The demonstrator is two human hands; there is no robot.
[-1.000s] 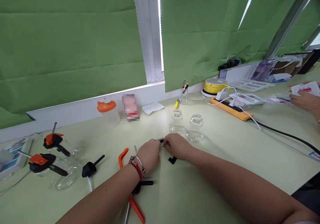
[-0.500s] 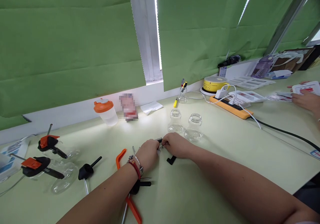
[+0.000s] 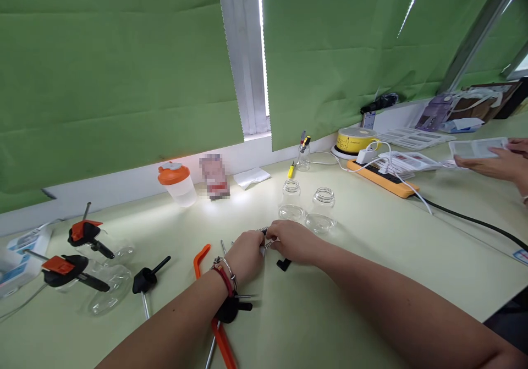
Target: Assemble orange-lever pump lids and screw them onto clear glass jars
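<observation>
My left hand (image 3: pixel 246 252) and my right hand (image 3: pixel 292 241) meet over the middle of the table, fingertips almost touching. Both are closed in a pinch. A thin metal coil spring (image 3: pixel 270 244) runs between them, and its right end goes under my right fingertips. Behind the fingers shows another coil (image 3: pixel 261 230) beside a small black piece; what my left fingers grip is hidden. Just below my right hand lies an L-shaped black part (image 3: pixel 284 264). Under my left wrist are a black pump head (image 3: pixel 228 308) with a metal rod and an orange lever (image 3: pixel 224 344).
Two clear glass jars (image 3: pixel 291 198) stand behind my right hand. On the left are black-and-orange pump assemblies (image 3: pixel 66 270) with clear bottles, and a black head (image 3: pixel 144 280). An orange-lidded cup (image 3: pixel 178 185) is at the back. Right: an orange power strip (image 3: pixel 383 177) and a co-worker's hands (image 3: pixel 495 160) holding a tray.
My right fingers have shifted slightly, and more of the spring shows between my hands. The co-worker's hands have moved left with a white tray. The view has shifted a little.
</observation>
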